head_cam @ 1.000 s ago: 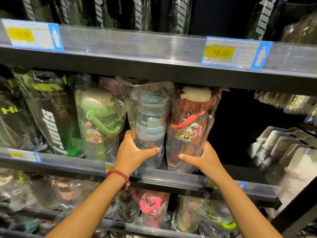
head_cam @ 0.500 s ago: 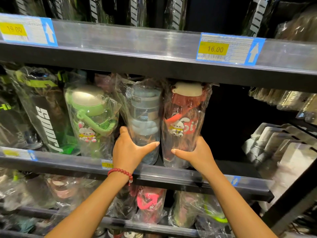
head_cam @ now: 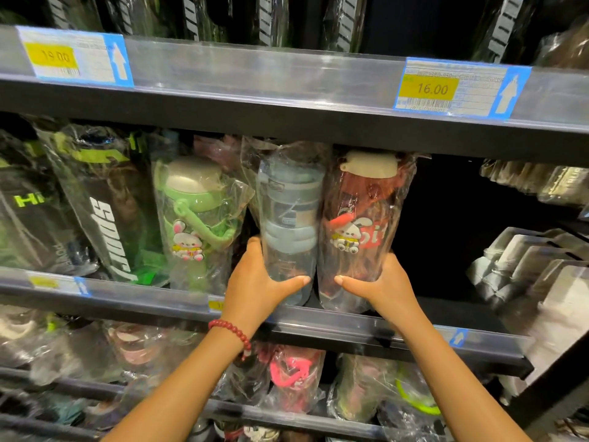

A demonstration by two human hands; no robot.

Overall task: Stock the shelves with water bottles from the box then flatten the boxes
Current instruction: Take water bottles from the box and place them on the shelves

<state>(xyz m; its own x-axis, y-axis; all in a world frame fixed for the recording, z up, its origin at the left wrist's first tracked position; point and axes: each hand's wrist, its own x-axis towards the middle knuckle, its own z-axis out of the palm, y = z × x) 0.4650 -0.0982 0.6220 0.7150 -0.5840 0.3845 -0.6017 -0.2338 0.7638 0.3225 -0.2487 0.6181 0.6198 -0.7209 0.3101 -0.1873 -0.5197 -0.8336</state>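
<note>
Two bottles stand side by side on the middle shelf, each in a clear plastic bag; your left hand grips the grey-blue bottle near its base, thumb across the front; your right hand grips the red bottle the same way, low down; the two bottles touch each other; a green bottle stands just left of them; a red bead bracelet is on your left wrist.

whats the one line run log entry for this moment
left hand grips wrapped grey-blue bottle | right hand grips wrapped red bottle | both on shelf
</note>
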